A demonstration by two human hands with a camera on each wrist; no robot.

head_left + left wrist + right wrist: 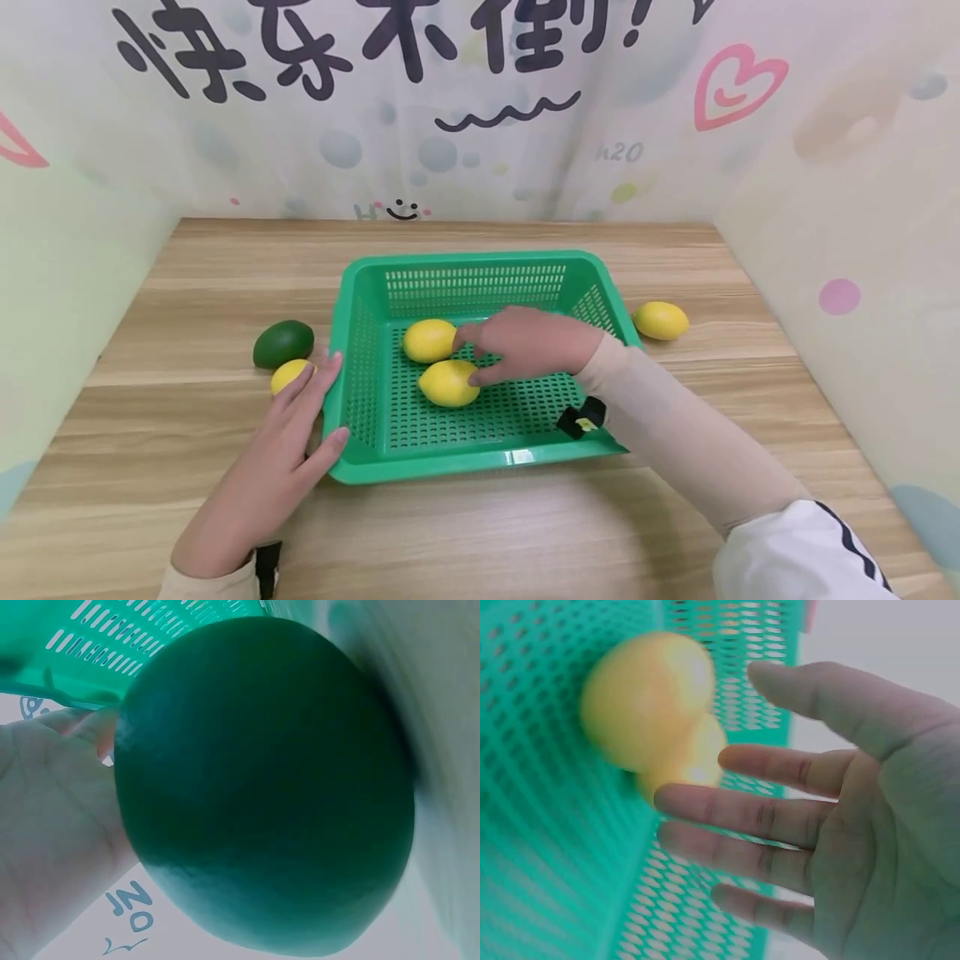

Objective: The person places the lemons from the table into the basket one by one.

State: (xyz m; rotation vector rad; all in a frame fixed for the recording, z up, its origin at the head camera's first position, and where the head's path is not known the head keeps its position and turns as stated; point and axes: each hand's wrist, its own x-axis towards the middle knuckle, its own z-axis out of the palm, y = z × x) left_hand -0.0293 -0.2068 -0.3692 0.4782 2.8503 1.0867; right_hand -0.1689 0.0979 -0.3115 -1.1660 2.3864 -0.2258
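Green basket (480,454) at table (525,533) centre, w/ two lemons (448,382) inside. Right hand (525,343), grip open, fingers straight beside lemons. Left hand (288,450) flat on table, grip open, touching basket's left rim; lime (282,342) nearby.

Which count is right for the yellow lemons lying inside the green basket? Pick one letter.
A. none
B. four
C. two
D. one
C: the head view shows two lemons on the floor of the green basket, one lemon farther back and another lemon nearer, by the right hand; the other yellow ones lie outside on the table.
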